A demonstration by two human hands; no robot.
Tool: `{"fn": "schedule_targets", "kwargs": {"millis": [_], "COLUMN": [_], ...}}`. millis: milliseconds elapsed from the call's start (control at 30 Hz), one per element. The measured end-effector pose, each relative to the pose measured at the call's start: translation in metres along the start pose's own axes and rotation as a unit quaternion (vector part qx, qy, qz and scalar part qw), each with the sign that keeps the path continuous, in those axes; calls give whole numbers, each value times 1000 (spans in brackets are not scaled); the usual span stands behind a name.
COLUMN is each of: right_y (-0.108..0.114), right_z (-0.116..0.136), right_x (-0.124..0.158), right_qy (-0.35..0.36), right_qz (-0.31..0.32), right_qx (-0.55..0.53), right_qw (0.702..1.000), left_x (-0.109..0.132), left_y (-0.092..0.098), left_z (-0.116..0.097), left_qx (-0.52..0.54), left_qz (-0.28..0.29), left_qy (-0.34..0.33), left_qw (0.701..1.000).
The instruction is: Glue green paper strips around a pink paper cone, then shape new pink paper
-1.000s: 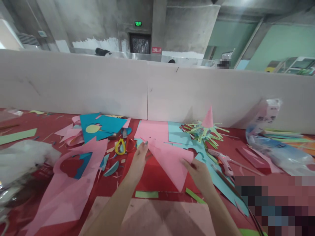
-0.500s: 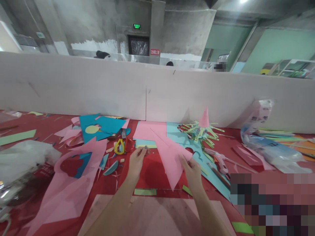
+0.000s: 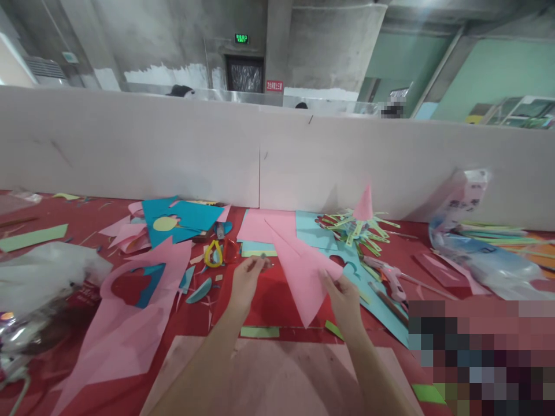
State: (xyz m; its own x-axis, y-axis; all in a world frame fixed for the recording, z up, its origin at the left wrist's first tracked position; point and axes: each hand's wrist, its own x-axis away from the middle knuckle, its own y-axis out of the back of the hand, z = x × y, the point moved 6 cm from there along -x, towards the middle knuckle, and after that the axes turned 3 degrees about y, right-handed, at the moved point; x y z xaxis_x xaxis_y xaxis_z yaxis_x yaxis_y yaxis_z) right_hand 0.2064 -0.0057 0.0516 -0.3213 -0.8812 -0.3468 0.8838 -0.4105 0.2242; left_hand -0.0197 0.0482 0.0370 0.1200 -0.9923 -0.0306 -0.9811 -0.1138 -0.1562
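Observation:
My right hand (image 3: 344,294) grips the right edge of a pink paper piece (image 3: 301,268), thumb on its face. The paper is rolled or folded, tapering to a point at the upper left, with another corner hanging toward me. My left hand (image 3: 246,283) is just left of the paper and apart from it, its thumb and fingertips pinched together. Whether anything small is between them I cannot make out. Below both hands lies a red sheet (image 3: 269,306). Behind the paper, flat pink paper (image 3: 266,226) and light blue paper (image 3: 314,231) rest on the table.
A pink cone (image 3: 363,203) tops a green strip-paper model at the back right. Nearby lies a pink glue gun (image 3: 392,280). Yellow-handled scissors (image 3: 213,254), cut pink paper (image 3: 125,341) and a plastic bag (image 3: 47,271) are left. A white partition (image 3: 130,150) stands behind.
My left hand has shifted slightly right, closer to the pink paper. My right hand keeps its hold on the paper. The whole view has moved a little.

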Motion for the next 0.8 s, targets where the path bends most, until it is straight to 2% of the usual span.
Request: {"fn": "schedule_targets", "kwargs": {"millis": [167, 267, 367, 500, 600, 800], "right_y": [1, -1, -6, -14, -18, -23], "right_z": [7, 15, 21, 25, 28, 34], "right_x": [0, 0, 3, 9, 13, 17], "right_qy": [34, 110, 189, 246, 271, 306], "right_qz": [25, 64, 108, 150, 157, 171], "right_qx": [28, 87, 137, 169, 180, 165], "right_qw": [999, 988, 966, 943, 933, 922], "left_x": [2, 2, 0, -7, -11, -16], "left_y": [3, 2, 2, 8, 14, 19], "left_z": [0, -8, -8, 3, 12, 21], "left_qx": [38, 52, 108, 148, 158, 182], "left_qz": [-9, 13, 34, 14, -12, -19], "left_qy": [11, -12, -9, 27, 73, 120], "left_qw": [999, 998, 994, 988, 985, 976]}}
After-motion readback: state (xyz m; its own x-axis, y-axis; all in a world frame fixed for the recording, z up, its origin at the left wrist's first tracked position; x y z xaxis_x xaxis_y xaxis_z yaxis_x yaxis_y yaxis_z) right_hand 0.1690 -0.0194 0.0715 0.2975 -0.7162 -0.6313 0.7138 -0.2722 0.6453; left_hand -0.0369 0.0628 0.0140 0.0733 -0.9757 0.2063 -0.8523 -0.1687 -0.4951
